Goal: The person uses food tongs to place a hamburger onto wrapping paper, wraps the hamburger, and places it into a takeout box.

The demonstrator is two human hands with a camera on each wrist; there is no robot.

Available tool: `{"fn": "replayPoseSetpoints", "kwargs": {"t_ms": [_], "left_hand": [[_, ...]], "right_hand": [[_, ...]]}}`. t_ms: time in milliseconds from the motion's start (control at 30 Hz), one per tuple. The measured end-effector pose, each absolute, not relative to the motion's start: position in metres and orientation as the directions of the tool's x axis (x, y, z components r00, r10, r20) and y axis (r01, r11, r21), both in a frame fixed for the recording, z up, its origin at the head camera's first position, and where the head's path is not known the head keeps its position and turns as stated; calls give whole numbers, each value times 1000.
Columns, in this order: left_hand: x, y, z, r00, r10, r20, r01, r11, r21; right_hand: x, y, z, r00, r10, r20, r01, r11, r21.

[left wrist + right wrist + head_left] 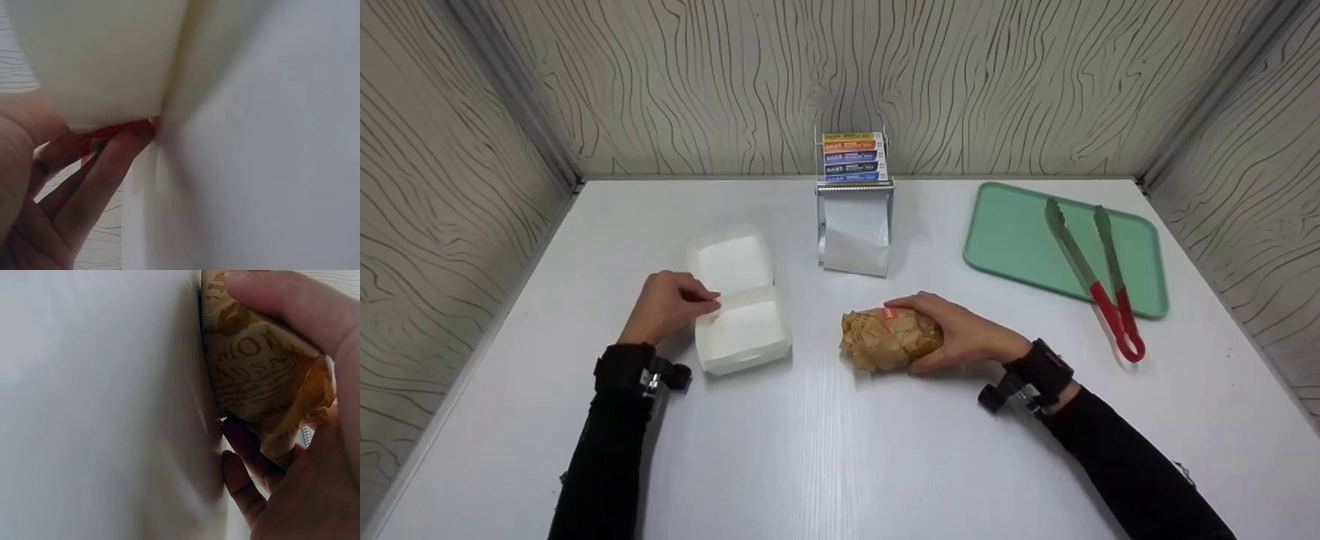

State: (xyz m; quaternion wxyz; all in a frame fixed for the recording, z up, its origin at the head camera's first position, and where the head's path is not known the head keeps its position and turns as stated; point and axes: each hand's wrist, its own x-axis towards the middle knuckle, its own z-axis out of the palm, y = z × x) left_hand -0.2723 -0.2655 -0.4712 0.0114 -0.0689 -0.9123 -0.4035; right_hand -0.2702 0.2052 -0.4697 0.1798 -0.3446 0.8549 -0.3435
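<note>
A white hinged takeaway box (742, 330) stands open on the table, its lid (731, 262) folded back toward the wall. My left hand (669, 304) pinches the left edge of this box near the hinge. In the left wrist view the box wall (107, 56) hides part of the fingers (107, 174). Something red (118, 129) shows by those fingertips; its kind cannot be made out. My right hand (960, 330) grips the right end of a brown printed paper-wrapped food package (885, 345) lying on the table. A red sticker (889, 313) marks its top.
Behind, a metal dispenser (855, 225) holds a white sheet roll, with several coloured strips on top. A green tray (1012, 240) lies at the back right, with red-handled tongs (1110, 307) across it, their handles past its front edge. Patterned walls (697, 90) bound the table.
</note>
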Motion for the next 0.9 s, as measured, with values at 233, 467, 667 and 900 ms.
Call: {"fn": "replayPoseSetpoints", "kwargs": {"t_ms": [233,467,667,900], "left_hand": [[-272,-258,-470,-986,142,85,159,669,726],[-271,-250,-467,-969,238,60,205,650,732],[-270,-241,-465,-939,343,16,226,581,782],[-267,-231,-466,-933,360,14,224,549,805]], "right_hand": [[-270,206,-469,-694,-717,-67,-471,523,-711],[-270,205,-469,-699,-712,-66,-475,531,-702],[-271,206,-471,-698,-714,-57,-475,521,-710],[-272,207,-472,-693,-719,-52,-477,511,-715]]}}
